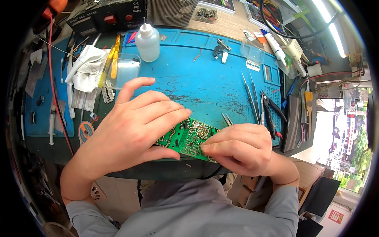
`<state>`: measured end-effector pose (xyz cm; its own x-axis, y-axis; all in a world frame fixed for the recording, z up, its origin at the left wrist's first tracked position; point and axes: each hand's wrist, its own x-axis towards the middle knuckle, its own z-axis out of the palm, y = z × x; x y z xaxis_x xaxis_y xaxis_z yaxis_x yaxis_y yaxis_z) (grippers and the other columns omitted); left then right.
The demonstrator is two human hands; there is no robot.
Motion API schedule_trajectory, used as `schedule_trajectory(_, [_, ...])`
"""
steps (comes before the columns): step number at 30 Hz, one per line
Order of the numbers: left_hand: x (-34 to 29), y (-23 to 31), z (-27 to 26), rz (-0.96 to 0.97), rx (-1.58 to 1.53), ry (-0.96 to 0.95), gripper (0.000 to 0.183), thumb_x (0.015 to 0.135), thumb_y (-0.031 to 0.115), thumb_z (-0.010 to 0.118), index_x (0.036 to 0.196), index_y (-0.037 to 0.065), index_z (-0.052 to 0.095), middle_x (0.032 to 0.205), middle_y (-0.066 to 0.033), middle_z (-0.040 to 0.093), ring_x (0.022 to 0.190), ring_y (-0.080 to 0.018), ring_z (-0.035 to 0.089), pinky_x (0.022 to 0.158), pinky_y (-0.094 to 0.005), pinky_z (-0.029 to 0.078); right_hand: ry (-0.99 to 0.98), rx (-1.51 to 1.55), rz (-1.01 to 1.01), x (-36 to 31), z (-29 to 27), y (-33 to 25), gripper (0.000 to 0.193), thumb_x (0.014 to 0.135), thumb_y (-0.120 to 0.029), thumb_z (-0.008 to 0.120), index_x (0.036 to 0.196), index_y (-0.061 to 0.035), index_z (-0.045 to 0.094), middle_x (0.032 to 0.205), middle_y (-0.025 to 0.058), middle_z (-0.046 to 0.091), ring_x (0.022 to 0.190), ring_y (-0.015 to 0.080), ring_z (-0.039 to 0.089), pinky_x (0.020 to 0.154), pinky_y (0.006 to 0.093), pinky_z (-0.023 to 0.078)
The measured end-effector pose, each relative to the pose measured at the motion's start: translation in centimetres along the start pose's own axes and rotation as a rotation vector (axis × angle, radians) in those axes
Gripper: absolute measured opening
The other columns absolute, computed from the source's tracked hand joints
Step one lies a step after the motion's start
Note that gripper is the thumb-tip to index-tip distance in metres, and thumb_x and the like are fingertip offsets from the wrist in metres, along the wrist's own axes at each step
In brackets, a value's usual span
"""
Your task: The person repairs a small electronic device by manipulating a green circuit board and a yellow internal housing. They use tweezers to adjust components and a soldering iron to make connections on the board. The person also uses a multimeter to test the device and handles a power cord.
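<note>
My left hand [136, 130] grips a green circuit board [185, 140], thumb along its near edge and fingertips on its far edge; the index finger is raised off it. The board is crowded with small solder joints and parts, and its left end is partly hidden under that hand. Over the board's right part, my right hand [242, 148] is closed, thumb and index finger pinched together at the surface. Whatever lies between those fingertips is too small or hidden to name. Two thin metal prongs [227, 119] show just beyond the right knuckles; I cannot tell whether that hand touches them.
A blue work mat [185, 79] bears a white squeeze bottle [148, 43], a small metal clamp-like piece [222, 49], two tweezers [250, 98] and black-handled cutters [270, 114]. Crumpled white tissue [87, 67] and a solder spool [85, 131] lie left. A black station [106, 17] stands behind.
</note>
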<state>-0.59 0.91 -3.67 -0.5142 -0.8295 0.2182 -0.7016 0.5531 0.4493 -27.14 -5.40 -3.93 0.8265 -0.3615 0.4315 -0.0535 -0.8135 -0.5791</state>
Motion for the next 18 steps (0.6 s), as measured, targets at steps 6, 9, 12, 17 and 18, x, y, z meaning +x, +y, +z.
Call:
schedule_trajectory(6, [-0.03, 0.02, 0.07, -0.005, 0.0, 0.007, 0.074, 0.067, 0.05, 0.083, 0.124, 0.005, 0.068, 0.113, -0.0047, 0.071, 0.109, -0.0234, 0.065, 0.115, -0.0517, 0.033, -0.015, -0.016, -0.019, 0.12, -0.04, 0.02, 0.021, 0.074, -0.005, 0.079, 0.095, -0.0034, 0.073, 0.09, 0.0073, 0.074, 0.075, 0.0216, 0.073, 0.061, 0.0311, 0.059])
schedule_trajectory(9, [-0.06, 0.06, 0.07, -0.009, -0.001, 0.011, 0.074, 0.067, 0.05, 0.082, 0.124, 0.005, 0.068, 0.113, -0.0046, 0.071, 0.109, -0.0233, 0.065, 0.115, -0.0517, 0.033, -0.011, -0.037, -0.041, 0.06, 0.03, 0.09, 0.021, 0.074, -0.006, 0.079, 0.094, -0.0036, 0.073, 0.089, 0.0074, 0.074, 0.075, 0.0211, 0.073, 0.061, 0.0305, 0.059])
schedule_trajectory(12, [-0.12, 0.08, 0.01, -0.008, -0.004, 0.013, 0.073, 0.067, 0.049, 0.082, 0.124, 0.005, 0.068, 0.113, -0.0046, 0.071, 0.109, -0.0232, 0.065, 0.115, -0.0517, 0.033, 0.008, -0.073, -0.063, 0.08, 0.21, -0.05, 0.02, 0.073, -0.006, 0.078, 0.092, -0.0037, 0.073, 0.088, 0.0074, 0.073, 0.074, 0.0204, 0.073, 0.061, 0.03, 0.059])
schedule_trajectory(17, [-0.11, -0.02, -0.01, -0.001, -0.013, 0.005, 0.073, 0.068, 0.049, 0.082, 0.124, 0.005, 0.068, 0.114, -0.0049, 0.07, 0.109, -0.0231, 0.065, 0.115, -0.0518, 0.033, 0.027, -0.116, -0.071, 0.12, 0.46, -0.49, 0.02, 0.071, -0.004, 0.077, 0.09, -0.0034, 0.072, 0.087, 0.0074, 0.073, 0.073, 0.0201, 0.072, 0.061, 0.0298, 0.059])
schedule_trajectory(18, [-0.12, -0.02, 0.02, -0.002, -0.014, 0.006, 0.072, 0.068, 0.048, 0.082, 0.124, 0.005, 0.068, 0.114, -0.005, 0.07, 0.109, -0.0231, 0.065, 0.115, -0.0519, 0.033, 0.025, -0.112, -0.066, 0.17, 0.48, -0.55, 0.02, 0.071, -0.003, 0.077, 0.091, -0.0032, 0.072, 0.086, 0.0076, 0.073, 0.072, 0.0202, 0.072, 0.06, 0.0299, 0.059])
